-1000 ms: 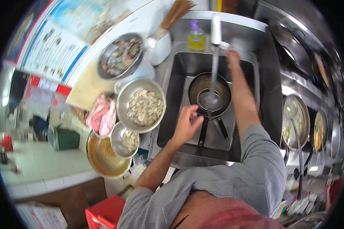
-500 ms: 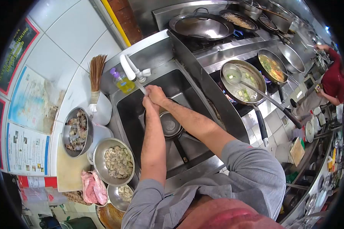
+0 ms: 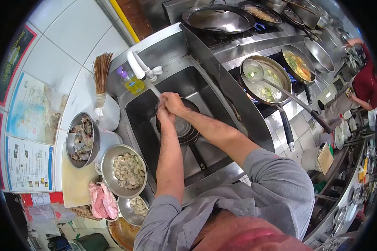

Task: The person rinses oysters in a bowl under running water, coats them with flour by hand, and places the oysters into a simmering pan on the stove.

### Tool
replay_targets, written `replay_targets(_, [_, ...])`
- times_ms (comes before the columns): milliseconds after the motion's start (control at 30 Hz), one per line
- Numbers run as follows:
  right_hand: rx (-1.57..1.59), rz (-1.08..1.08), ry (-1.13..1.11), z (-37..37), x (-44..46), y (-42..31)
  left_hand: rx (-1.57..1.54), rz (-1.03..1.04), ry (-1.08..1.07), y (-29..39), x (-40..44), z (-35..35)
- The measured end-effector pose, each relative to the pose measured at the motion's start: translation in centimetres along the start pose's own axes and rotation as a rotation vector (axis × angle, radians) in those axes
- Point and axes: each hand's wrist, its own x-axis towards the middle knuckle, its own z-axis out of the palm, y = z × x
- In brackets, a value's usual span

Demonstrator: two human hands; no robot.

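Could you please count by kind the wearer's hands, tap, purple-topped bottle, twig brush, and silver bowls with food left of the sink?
Hands: 2
Tap: 1
Bottle: 1
Twig brush: 1
Silver bowls with food: 3
Total: 8

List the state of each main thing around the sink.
White curved faucet: running
Left hand, right hand: touching, under its stream
Round black pan: in the metal sink
Clear purple-topped bottle of yellow liquid: standing
Round steel bowl: holds pale pieces
Black-handled steel pan: steel ladle inside
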Motion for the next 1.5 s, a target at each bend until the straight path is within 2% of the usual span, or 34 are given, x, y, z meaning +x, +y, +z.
replay_targets(67, [0.045,-0.039,0.025,0.1,-0.5,0.0,0.006,0.038,-0.062,-0.2,-0.6,-0.2])
replay_targets(133, [-0.029,-0.182,-0.063,0.7,-0.8,1.0,0.001,0.117,-0.178,-0.3,-2.1,0.5])
replay_targets(167, [-0.342,-0.352,-0.08,1.3,-1.0,1.8,-0.005,0.156,-0.239,-0.5,-2.6,0.9])
replay_targets(200, [-0.455,-0.254,-0.144,1.2,-1.7,0.8,-0.012,0.192,-0.301,-0.7,-3.0,1.5])
replay_targets(267, [-0.757,-0.258,-0.03,3.8,-3.2,2.5,0.157,0.276,-0.327,-2.4,-1.4,-0.7])
replay_targets(300, [-0.765,-0.254,-0.01,2.3,-4.2,1.3,-0.087,0.155,-0.397,-2.5,-2.8,0.5])
replay_targets(367, [-0.251,-0.496,-0.025,-2.9,-7.6,-3.3,-0.573,-0.107,-0.508,-2.1,-7.6,4.1])
replay_targets(400, [-0.259,-0.495,-0.009,-4.4,-9.3,-4.6,-0.811,-0.246,-0.55,-1.8,-9.7,5.4])
replay_targets(467, [-0.083,-0.44,0.124,-6.5,-12.6,-6.9,-1.035,-0.417,-0.581,-1.6,-11.1,5.5])
replay_targets(533, [-0.002,-0.393,0.225,-10.1,-15.8,-9.8,0.039,-0.148,-0.069,-1.5,-9.3,2.7])
replay_targets(567, [-0.014,-0.438,0.219,-12.7,-17.7,-11.5,0.069,-0.124,-0.077,-2.4,-7.7,-0.2])
replay_targets(600, [-0.025,-0.48,0.212,-15.3,-19.8,-13.2,0.157,-0.049,0.014,-3.1,-7.3,-1.2])
replay_targets(667, [-0.157,-0.526,0.266,-21.2,-23.3,-16.2,-0.028,-0.055,-0.3,-3.6,-8.4,-2.7])
replay_targets(733, [-0.221,-0.611,0.376,-27.5,-26.5,-17.9,0.195,-0.019,-0.051,-3.6,-10.8,-1.6])
replay_targets(800, [-0.44,-0.595,0.535,-34.5,-30.4,-18.0,0.202,-0.034,-0.005,-3.5,-12.5,-1.8])
replay_targets(833, [-0.433,-0.624,0.705,-37.8,-31.8,-16.6,0.258,-0.024,0.009,-3.3,-13.5,-1.7])
replay_targets(867, [-0.5,-0.565,0.874,-41.2,-33.5,-15.0,0.316,-0.013,0.024,-3.1,-14.5,-1.4])
replay_targets(933, [-0.282,-0.48,1.23,-47.5,-35.3,-10.2,0.381,0.025,0.132,-3.1,-17.3,1.0])
replay_targets(1000, [-0.081,-0.299,1.511,-55.2,-37.2,-3.2,0.5,0.072,0.121,-3.4,-17.9,0.5])
replay_targets(1033, [0.076,-0.27,1.575,-59.4,-37.8,2.4,0.481,0.041,0.036,-3.2,-18.6,-0.1])
replay_targets(1067, [0.184,-0.11,1.575,-62.9,-38.3,7.6,0.334,0.102,-0.002,-3.9,-19.6,0.0])
replay_targets(1100, [0.218,0.04,1.506,-65.6,-38.3,12.6,0.418,0.151,0.108,-4.3,-21.5,1.6])
replay_targets(1133, [0.177,0.134,1.449,-67.6,-37.7,17.6,0.449,0.159,-0.001,-4.3,-22.8,1.4])
replay_targets(1200, [0.396,0.377,1.339,-70.0,-35.2,25.4,0.423,0.265,0.171,-5.8,-25.6,2.3])
replay_targets(1267, [0.402,0.472,1.184,-71.1,-32.3,30.5,0.364,0.235,0.113,-5.9,-28.3,1.2])
replay_targets(1333, [0.549,0.561,1.018,-72.2,-28.5,34.6,0.352,0.41,0.316,-8.5,-31.8,5.1])
replay_targets(1500, [0.593,0.68,0.925,-73.8,-22.5,42.1,0.327,0.528,0.487,-11.2,-37.4,6.9])
